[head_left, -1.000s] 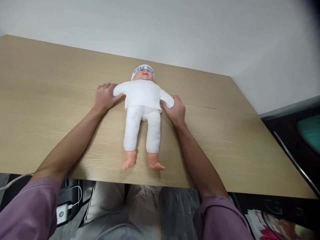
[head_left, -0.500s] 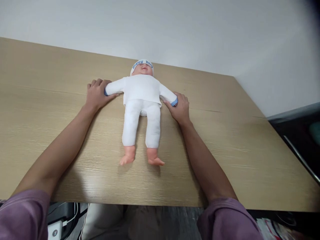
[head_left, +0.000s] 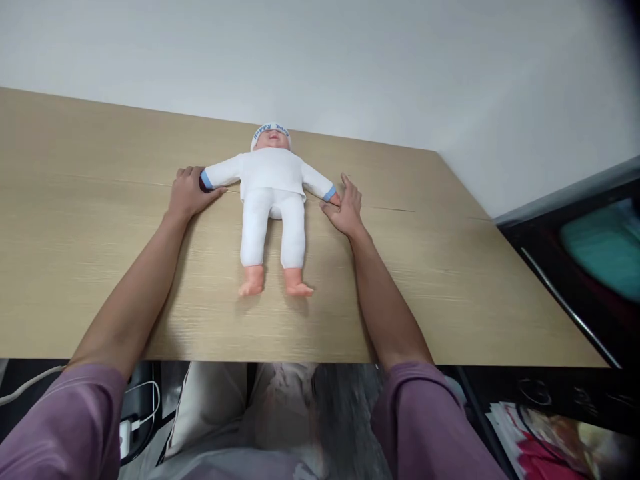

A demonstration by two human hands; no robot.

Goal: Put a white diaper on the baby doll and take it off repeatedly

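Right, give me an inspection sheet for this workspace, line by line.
Surface: wooden table, light grain, one seam across.
Job's things: doll in white suit and cap, face up, arms spread.
Clutter: blurred colourful sheets on the floor.
Hands: left hand closed round the doll's wrist; right hand open, touching its other hand.
Cables: white cable and charger under the table edge.
Surroundings: white wall; dark unit at right.

A plain white wall is filling the upper frame under soft, even light. A light wooden table is spanning the middle. Dark furniture is showing at right, and a white cable is trailing lower left.
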